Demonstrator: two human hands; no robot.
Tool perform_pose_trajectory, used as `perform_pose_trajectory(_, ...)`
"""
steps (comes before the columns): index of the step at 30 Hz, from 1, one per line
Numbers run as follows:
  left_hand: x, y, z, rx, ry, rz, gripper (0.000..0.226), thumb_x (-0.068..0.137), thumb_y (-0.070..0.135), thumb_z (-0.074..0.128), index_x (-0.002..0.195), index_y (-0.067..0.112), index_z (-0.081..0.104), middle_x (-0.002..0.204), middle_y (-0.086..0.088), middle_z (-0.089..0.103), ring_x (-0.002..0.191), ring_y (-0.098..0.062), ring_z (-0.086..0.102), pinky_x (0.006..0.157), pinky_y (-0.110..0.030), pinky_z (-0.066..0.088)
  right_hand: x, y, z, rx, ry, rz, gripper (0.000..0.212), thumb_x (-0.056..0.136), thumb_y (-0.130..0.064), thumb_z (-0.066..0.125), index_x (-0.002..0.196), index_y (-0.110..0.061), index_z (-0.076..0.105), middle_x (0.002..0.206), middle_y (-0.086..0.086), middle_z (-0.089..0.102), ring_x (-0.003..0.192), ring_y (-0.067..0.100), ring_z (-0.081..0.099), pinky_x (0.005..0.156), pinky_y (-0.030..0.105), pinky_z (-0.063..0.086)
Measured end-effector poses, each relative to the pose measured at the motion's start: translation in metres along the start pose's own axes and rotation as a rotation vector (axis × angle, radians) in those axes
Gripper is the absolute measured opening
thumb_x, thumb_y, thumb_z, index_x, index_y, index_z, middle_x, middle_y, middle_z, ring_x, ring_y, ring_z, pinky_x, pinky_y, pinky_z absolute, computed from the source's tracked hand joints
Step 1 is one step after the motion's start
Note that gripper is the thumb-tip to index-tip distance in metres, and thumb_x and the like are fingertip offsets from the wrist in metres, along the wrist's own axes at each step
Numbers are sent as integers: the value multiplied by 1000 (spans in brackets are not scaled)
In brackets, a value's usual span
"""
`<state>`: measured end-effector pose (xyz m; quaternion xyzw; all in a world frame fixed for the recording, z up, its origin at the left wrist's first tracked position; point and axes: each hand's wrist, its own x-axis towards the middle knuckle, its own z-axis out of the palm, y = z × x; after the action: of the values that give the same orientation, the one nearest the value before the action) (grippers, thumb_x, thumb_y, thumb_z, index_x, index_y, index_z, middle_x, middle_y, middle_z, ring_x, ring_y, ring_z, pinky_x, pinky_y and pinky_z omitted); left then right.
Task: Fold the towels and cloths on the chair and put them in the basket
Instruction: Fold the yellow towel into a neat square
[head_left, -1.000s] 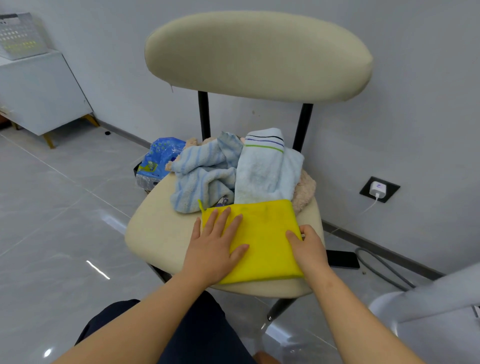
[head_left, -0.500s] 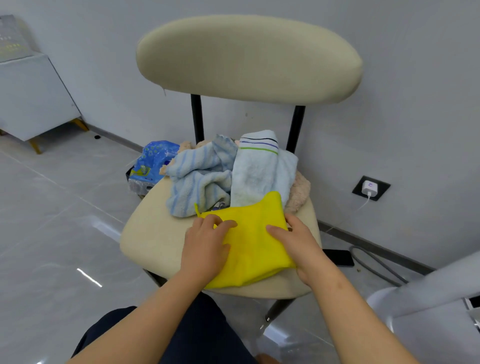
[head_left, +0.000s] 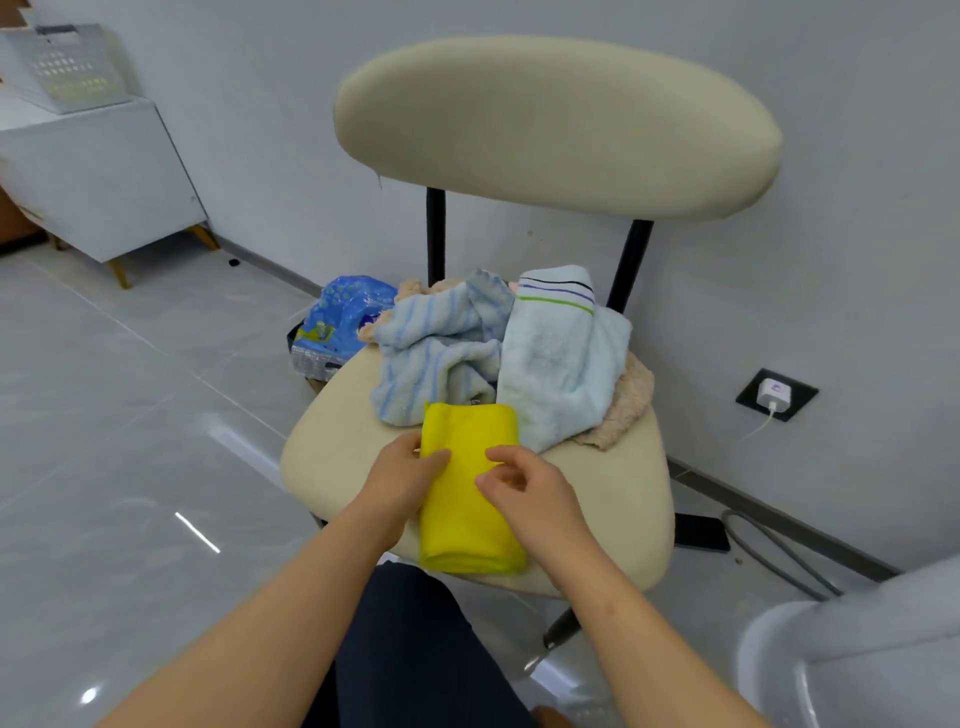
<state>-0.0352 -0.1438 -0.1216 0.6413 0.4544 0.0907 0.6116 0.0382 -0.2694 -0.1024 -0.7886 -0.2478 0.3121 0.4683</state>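
A yellow cloth lies folded into a narrow strip on the front of the beige chair seat. My left hand pinches its left edge, thumb on top. My right hand hovers over the strip's right side with loosely curled fingers and nothing visibly held. Behind the strip lie a crumpled blue-striped towel, a light blue towel with coloured bands, and a beige cloth partly under them. A white perforated basket stands on a white cabinet at the far left.
The chair backrest rises behind the pile. A blue packet sits on the floor left of the seat. On the floor to the right are a dark phone and a grey cable. A white rounded object fills the bottom right.
The yellow cloth's right half has been folded over to the left, turning the wide rectangle into a narrow strip. My right hand came across with it and then let go.
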Motion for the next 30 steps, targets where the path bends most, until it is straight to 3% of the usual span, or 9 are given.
perform_pose_trajectory(5,-4,3,4,205,10,114,20,94,24,53,114,20,57,103,-2,56,97,-21,53,90,-36,45,-12,20,-5,-425,-118,-97,39,81,-30,67,119,-27,60,117,-4,57,110,15,49,97,30,40)
perform_pose_trajectory(9,-3,7,7,100,-62,115,9,96,23,52,93,27,59,93,3,60,96,-20,56,92,-39,47,-9,22,-13,-346,-25,-105,29,82,-23,66,111,-23,64,105,-4,61,89,4,52,84,20,41)
perform_pose_trajectory(14,-3,5,10,-27,-161,69,30,101,21,39,129,18,51,119,-1,57,106,-19,53,89,-30,40,-5,19,-20,-176,81,-77,11,86,-20,63,96,-25,65,86,-11,60,72,-2,49,65,5,37)
perform_pose_trajectory(17,3,-4,9,343,-69,192,43,100,24,40,142,22,35,136,-7,51,119,-26,50,94,-31,37,-6,18,-22,-181,100,-71,12,88,-17,59,98,-22,65,90,-9,61,76,2,51,68,12,40)
perform_pose_trajectory(20,-3,-10,15,633,174,330,67,94,28,53,149,23,15,136,-10,47,117,-32,50,89,-40,41,-6,21,-19,-336,167,-120,21,91,-17,53,108,-21,64,107,-3,61,100,16,51,86,27,41)
perform_pose_trajectory(22,-8,-14,16,640,345,501,65,91,25,55,147,15,26,139,-15,44,119,-36,48,93,-43,42,-6,20,-15,-441,231,-200,29,93,-19,46,119,-21,60,122,-3,56,112,18,46,95,30,37)
perform_pose_trajectory(25,-6,-25,18,681,156,663,70,82,46,28,140,9,40,145,-14,41,135,-33,37,109,-40,29,0,16,-6,-538,218,-269,54,87,-29,25,134,-19,49,144,-2,43,130,20,38,103,34,30)
perform_pose_trajectory(27,-5,-33,18,794,1,548,89,71,58,4,146,19,28,155,2,23,145,-21,13,116,-37,14,8,21,1,-682,113,-235,71,81,-43,7,144,-22,33,155,-5,24,139,18,25,108,33,25)
perform_pose_trajectory(30,-3,-42,17,994,49,481,96,65,69,-14,150,29,8,158,12,-1,146,-12,-3,117,-36,0,16,40,4,-817,24,-183,92,66,-54,-15,149,-29,13,158,-11,5,144,15,10,111,34,17)
